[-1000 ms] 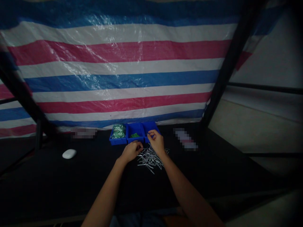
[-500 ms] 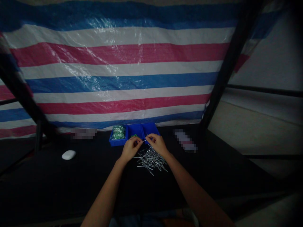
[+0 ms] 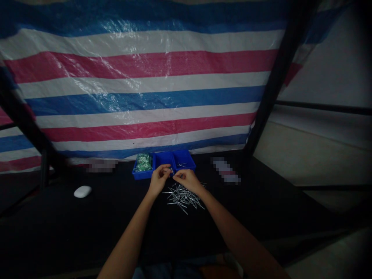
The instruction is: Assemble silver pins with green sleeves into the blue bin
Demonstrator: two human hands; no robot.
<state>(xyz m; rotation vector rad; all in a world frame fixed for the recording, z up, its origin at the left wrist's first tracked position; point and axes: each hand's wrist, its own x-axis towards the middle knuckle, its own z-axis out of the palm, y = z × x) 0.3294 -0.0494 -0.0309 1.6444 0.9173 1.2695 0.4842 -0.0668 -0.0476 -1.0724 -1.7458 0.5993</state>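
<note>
Holding a thin metal rod [image 3: 172, 171] between both hands, just below and left of the centre of the frame, tilted it with its upper end toward the left. Pinched that upper end between thumb and fingers of the left hand [image 3: 159, 178], and the lower end between the fingertips of the right hand [image 3: 188, 180]. Bent the other fingers inward on both sides; could not tell exactly how they met. Had the pile of metal rods [image 3: 184, 197] just below the right hand, scattered at many angles on the black table [image 3: 87, 232]. Saw three blue bins side by side beyond the hands: the left bin [image 3: 142, 176] filled with green packets [image 3: 143, 162] in shiny clear wrap, the middle bin [image 3: 164, 156] partly hidden by the left hand, the right bin [image 3: 190, 157] with a few loose rods [image 3: 182, 165] inside. Noted a smooth white object [image 3: 83, 191] at the lower left of the frame, well apart from the bins, and two pixelated patches, one at left [image 3: 102, 166] and one at right [image 3: 226, 170], too obscured to name. Faced a striped sheet [image 3: 145, 89] in red, white and blue across the upper frame, between dark slanting posts [image 3: 269, 91].
</note>
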